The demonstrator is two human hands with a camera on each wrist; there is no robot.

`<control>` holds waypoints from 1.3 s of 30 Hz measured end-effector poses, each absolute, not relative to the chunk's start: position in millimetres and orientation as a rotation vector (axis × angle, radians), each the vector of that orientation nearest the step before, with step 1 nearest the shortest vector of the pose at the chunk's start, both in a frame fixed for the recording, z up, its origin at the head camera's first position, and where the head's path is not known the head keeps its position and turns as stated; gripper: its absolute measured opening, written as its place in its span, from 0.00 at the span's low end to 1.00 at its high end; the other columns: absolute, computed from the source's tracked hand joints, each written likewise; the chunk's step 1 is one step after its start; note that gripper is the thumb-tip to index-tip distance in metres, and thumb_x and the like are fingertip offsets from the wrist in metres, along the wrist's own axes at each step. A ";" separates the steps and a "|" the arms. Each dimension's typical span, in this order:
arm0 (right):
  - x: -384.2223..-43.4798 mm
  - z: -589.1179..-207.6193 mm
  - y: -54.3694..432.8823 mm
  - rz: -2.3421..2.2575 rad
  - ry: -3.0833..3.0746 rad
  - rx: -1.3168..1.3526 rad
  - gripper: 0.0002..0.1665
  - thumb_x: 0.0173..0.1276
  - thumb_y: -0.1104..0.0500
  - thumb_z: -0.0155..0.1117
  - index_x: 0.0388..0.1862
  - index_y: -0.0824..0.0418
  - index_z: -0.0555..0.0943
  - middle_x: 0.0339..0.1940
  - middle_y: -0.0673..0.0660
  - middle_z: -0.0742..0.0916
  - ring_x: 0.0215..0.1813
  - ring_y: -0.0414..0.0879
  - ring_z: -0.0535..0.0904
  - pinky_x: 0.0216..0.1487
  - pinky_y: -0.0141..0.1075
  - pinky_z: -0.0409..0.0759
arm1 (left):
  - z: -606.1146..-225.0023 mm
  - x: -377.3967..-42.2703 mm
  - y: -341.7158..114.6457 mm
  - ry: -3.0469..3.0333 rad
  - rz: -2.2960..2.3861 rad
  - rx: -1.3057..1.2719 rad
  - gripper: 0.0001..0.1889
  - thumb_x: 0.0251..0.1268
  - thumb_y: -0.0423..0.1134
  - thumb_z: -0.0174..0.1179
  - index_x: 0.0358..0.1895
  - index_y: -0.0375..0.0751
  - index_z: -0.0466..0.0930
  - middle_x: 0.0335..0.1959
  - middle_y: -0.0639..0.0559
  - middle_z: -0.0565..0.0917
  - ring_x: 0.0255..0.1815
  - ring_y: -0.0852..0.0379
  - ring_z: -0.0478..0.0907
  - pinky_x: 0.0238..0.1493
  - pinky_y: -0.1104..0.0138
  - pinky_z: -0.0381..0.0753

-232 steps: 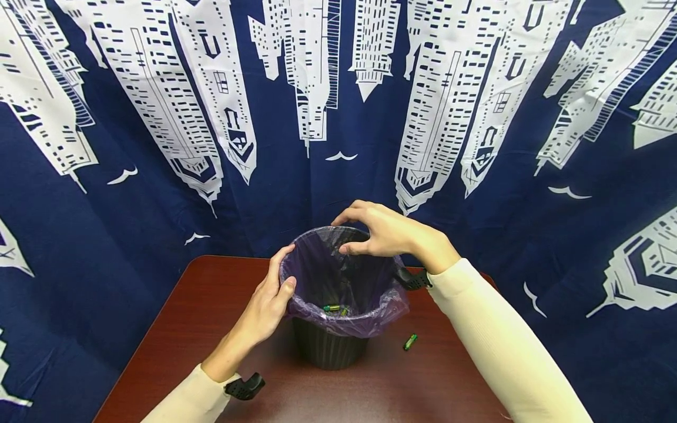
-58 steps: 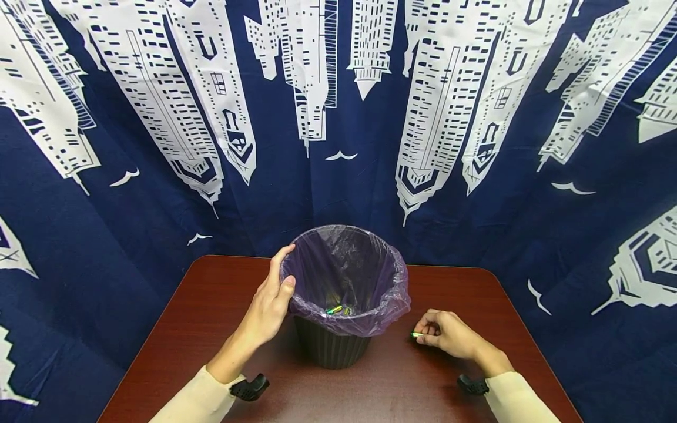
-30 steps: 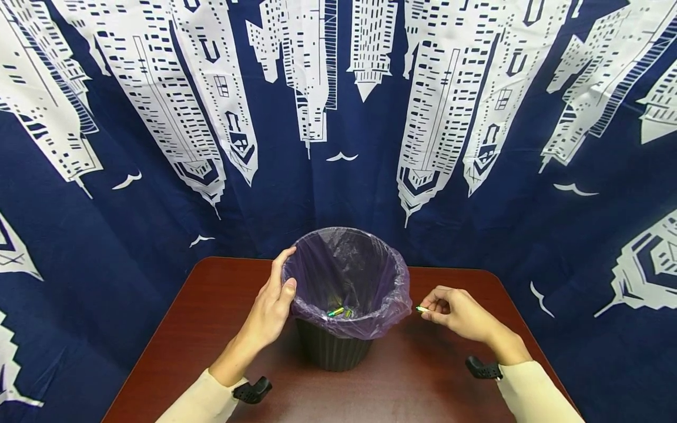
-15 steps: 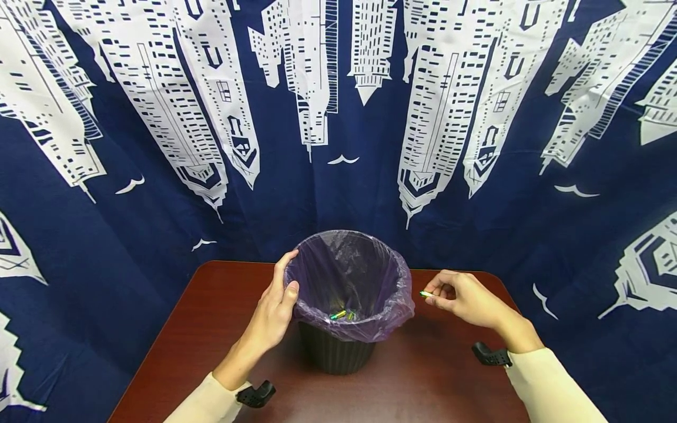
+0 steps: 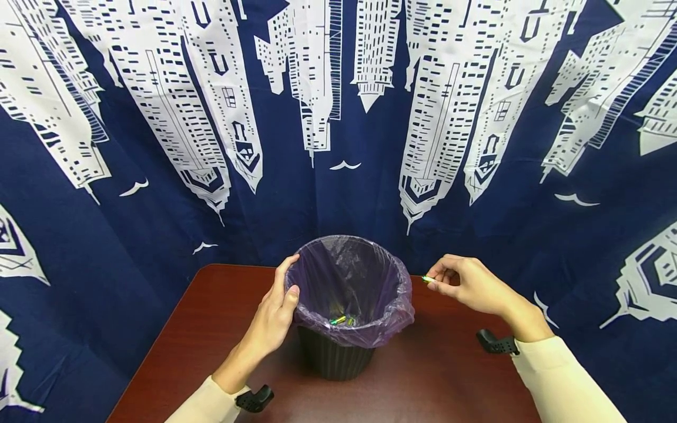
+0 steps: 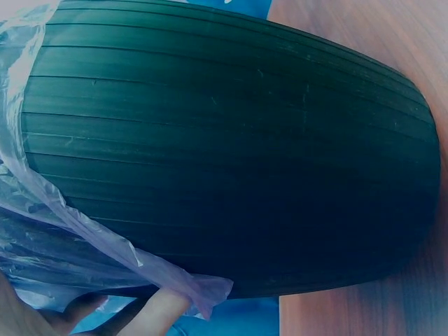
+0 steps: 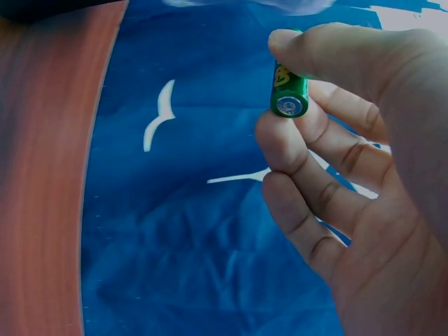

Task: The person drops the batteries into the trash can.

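Note:
A dark ribbed trash bin (image 5: pixel 336 355) stands on the table, lined with a translucent purple bag (image 5: pixel 391 314) folded over its rim. My left hand (image 5: pixel 272 314) grips the bin's left rim, thumb and index finger at the lip; in the left wrist view its fingers lie against the bag at the lower left. Between thumb and fingertips, my right hand (image 5: pixel 473 285) pinches a small green battery (image 7: pixel 289 94), raised to the right of the bin and apart from it. Inside on the bag's bottom lie green-and-yellow batteries (image 5: pixel 338 320).
The reddish-brown wooden table (image 5: pixel 211 329) carries the bin near its back edge. Behind hangs a navy cloth (image 5: pixel 275 211) printed with white upside-down buildings. Black wrist devices (image 5: pixel 497 342) sit at both cream sleeves.
The loose battery on the table right of the bin was picked up by my right hand, which has since risen with it beside the rim. My left hand keeps its hold on the bin.

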State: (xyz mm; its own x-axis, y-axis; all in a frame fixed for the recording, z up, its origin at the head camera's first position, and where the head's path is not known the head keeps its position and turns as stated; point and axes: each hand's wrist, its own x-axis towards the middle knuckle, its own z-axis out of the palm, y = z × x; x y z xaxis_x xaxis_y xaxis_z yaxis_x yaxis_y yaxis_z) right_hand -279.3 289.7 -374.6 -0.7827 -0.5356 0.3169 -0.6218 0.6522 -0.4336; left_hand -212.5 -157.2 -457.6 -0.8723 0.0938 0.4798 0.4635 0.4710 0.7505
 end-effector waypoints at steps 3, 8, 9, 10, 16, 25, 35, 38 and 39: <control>-279.9 -361.3 285.4 0.762 -2.698 0.961 0.09 0.74 0.61 0.86 0.45 0.50 0.92 0.36 0.40 0.90 0.38 0.32 0.83 0.42 0.32 0.87 | -457.3 -211.7 -156.1 -2.344 -1.368 -0.469 0.35 0.95 0.62 0.44 0.95 0.58 0.56 0.95 0.46 0.68 0.88 0.31 0.76 0.81 0.24 0.77; -283.6 -343.8 273.8 0.713 -2.682 0.980 0.08 0.75 0.60 0.86 0.46 0.50 0.93 0.37 0.40 0.91 0.39 0.32 0.84 0.46 0.31 0.87 | -456.7 -210.8 -156.8 -2.344 -1.346 -0.464 0.34 0.96 0.59 0.45 0.95 0.57 0.56 0.95 0.45 0.69 0.88 0.29 0.76 0.80 0.23 0.77; -284.7 -340.2 270.8 0.710 -2.679 0.984 0.08 0.75 0.60 0.86 0.46 0.50 0.93 0.38 0.40 0.91 0.39 0.32 0.84 0.46 0.31 0.87 | -456.8 -210.8 -157.7 -2.342 -1.339 -0.463 0.34 0.96 0.59 0.45 0.95 0.57 0.56 0.95 0.44 0.69 0.87 0.29 0.76 0.80 0.23 0.77; -285.8 -337.1 268.2 0.705 -2.677 0.989 0.08 0.75 0.60 0.86 0.46 0.50 0.93 0.38 0.40 0.91 0.40 0.33 0.84 0.46 0.31 0.87 | -457.9 -210.8 -158.1 -2.343 -1.334 -0.461 0.34 0.96 0.59 0.44 0.95 0.57 0.56 0.95 0.44 0.69 0.87 0.29 0.77 0.79 0.23 0.77; -291.3 -319.8 252.4 0.675 -2.656 1.028 0.08 0.75 0.61 0.86 0.47 0.51 0.94 0.39 0.42 0.92 0.40 0.34 0.85 0.47 0.31 0.87 | -458.1 -212.4 -158.1 -2.341 -1.330 -0.463 0.34 0.96 0.58 0.45 0.95 0.57 0.57 0.95 0.45 0.69 0.87 0.29 0.77 0.79 0.22 0.77; -299.2 -304.7 221.5 0.674 -2.585 1.165 0.09 0.75 0.63 0.85 0.48 0.52 0.94 0.39 0.43 0.93 0.39 0.34 0.86 0.45 0.31 0.87 | -456.1 -212.8 -158.4 -2.347 -1.335 -0.464 0.34 0.95 0.55 0.46 0.95 0.55 0.56 0.95 0.45 0.69 0.87 0.29 0.77 0.79 0.23 0.78; -302.3 -286.5 183.8 0.634 -2.597 1.295 0.07 0.79 0.61 0.82 0.51 0.53 0.93 0.41 0.44 0.93 0.40 0.35 0.87 0.47 0.35 0.89 | -455.8 -213.4 -159.1 -2.343 -1.342 -0.491 0.36 0.96 0.64 0.41 0.96 0.57 0.55 0.95 0.44 0.68 0.87 0.28 0.77 0.79 0.22 0.77; -302.6 -283.3 171.7 0.633 -2.603 1.324 0.07 0.79 0.61 0.82 0.51 0.55 0.92 0.42 0.46 0.93 0.41 0.37 0.87 0.48 0.39 0.91 | -456.7 -213.7 -158.8 -2.346 -1.351 -0.488 0.37 0.96 0.64 0.41 0.96 0.56 0.55 0.95 0.43 0.67 0.87 0.27 0.76 0.79 0.22 0.76; -302.9 -283.0 167.7 0.634 -2.602 1.333 0.07 0.79 0.61 0.82 0.51 0.55 0.92 0.42 0.47 0.93 0.41 0.37 0.88 0.49 0.40 0.92 | -456.9 -213.8 -158.5 -2.349 -1.351 -0.486 0.36 0.96 0.64 0.42 0.96 0.56 0.55 0.95 0.43 0.67 0.87 0.27 0.76 0.80 0.21 0.76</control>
State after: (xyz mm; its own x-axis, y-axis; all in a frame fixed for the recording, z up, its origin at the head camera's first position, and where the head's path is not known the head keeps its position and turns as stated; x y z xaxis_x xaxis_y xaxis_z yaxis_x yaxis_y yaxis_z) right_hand -302.9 167.7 -283.0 -0.5938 -0.7392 0.3179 -0.8026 0.5157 -0.2999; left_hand -213.8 -158.5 -456.9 -0.8656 0.1039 0.4899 0.4757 0.4764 0.7395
